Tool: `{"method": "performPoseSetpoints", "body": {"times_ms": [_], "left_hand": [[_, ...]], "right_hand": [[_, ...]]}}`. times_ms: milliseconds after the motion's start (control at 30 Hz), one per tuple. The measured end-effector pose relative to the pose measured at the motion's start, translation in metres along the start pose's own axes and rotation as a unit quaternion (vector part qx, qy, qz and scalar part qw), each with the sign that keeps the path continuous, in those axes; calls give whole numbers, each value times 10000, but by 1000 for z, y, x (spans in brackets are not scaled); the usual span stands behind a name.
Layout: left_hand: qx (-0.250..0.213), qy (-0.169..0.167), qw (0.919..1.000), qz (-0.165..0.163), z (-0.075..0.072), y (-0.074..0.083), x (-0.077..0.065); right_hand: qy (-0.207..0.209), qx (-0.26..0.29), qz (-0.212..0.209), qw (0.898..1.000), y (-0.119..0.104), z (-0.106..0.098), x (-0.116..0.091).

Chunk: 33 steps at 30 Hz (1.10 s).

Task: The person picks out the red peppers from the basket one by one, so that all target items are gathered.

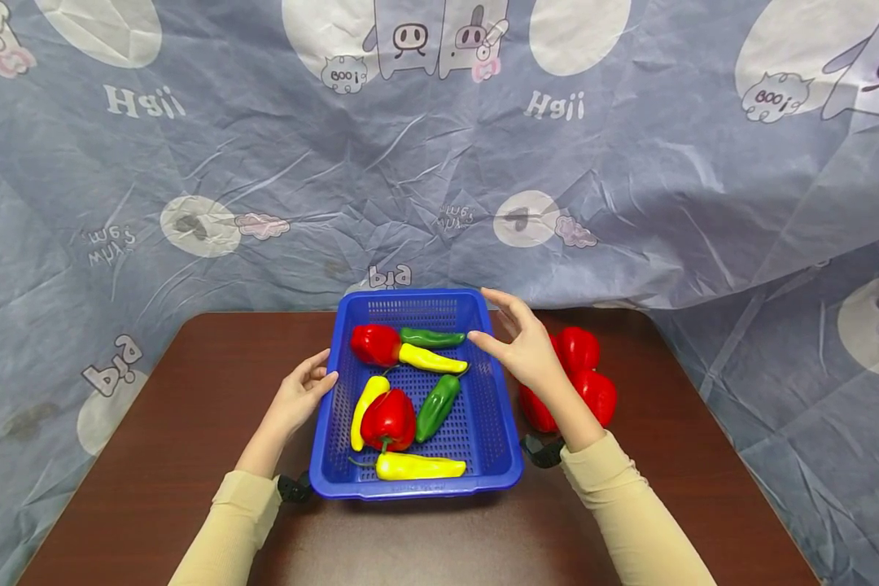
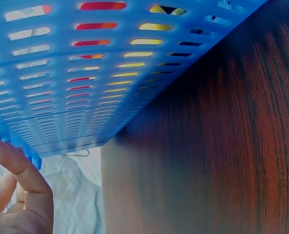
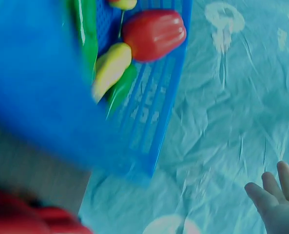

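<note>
Left hand (image 1: 295, 400) is gripping the blue basket (image 1: 419, 489) by its side rim (image 1: 322, 431); right hand (image 1: 529, 348) is hovering opposite, empty; basket is sitting between them, probably handling light, stiff; side rims are suiting best

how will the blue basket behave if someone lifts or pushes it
The blue basket will probably stay fairly stiff, since its rim looks thick and straight. Its perforated walls suggest it is light for its size. The rounded red peppers lie loose inside, so they may roll if it tilts.
</note>
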<state>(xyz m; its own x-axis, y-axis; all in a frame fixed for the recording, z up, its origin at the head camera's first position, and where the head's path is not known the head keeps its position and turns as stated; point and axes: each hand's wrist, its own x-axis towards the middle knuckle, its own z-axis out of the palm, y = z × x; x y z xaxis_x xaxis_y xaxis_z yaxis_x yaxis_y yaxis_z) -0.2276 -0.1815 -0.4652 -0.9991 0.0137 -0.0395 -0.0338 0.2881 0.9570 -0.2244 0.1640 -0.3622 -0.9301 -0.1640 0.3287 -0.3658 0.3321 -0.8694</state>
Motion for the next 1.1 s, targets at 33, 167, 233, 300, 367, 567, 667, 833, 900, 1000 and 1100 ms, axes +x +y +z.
{"method": "performPoseSetpoints", "body": {"times_ms": [33, 167, 233, 300, 367, 567, 667, 833, 900, 1000, 1100], "left_hand": [[-8, 10, 10000, 14, 0, 0, 0], [-18, 3, 10000, -10, -1, 1, 1], [-36, -2, 10000, -35, -1, 2, 2], [0, -24, 10000, -29, -1, 2, 2], [39, -41, 10000, -18, -1, 2, 3], [-103, -140, 9998, -113, -1, 0, 3], [-148, -130, 9997, -140, -1, -1, 2], [-146, -91, 9998, -60, 0, -2, 2], [-134, -83, 9999, -29, -1, -3, 2], [-149, -40, 9999, 8, -1, -3, 3], [-170, -27, 9998, 40, -1, -3, 2]], "right_hand": [[-81, -69, -106, 9999, -2, 6, 2], [-392, -455, -516, 9969, -7, 29, 9], [-560, -690, -676, 9937, -6, 39, 11], [-776, -982, -772, 9891, -5, 49, 12], [-1027, -1191, -828, 9841, -3, 57, 13], [-1872, -1748, -858, 9628, 2, 75, 12], [-2320, -2079, -839, 9465, 2, 81, 12], [-3005, -2592, -772, 9147, 2, 92, 11], [-3221, -2769, -736, 9023, 2, 96, 10], [-3488, -3052, -709, 8833, 2, 102, 9], [-3650, -3323, -784, 8661, 3, 108, 6]]}}
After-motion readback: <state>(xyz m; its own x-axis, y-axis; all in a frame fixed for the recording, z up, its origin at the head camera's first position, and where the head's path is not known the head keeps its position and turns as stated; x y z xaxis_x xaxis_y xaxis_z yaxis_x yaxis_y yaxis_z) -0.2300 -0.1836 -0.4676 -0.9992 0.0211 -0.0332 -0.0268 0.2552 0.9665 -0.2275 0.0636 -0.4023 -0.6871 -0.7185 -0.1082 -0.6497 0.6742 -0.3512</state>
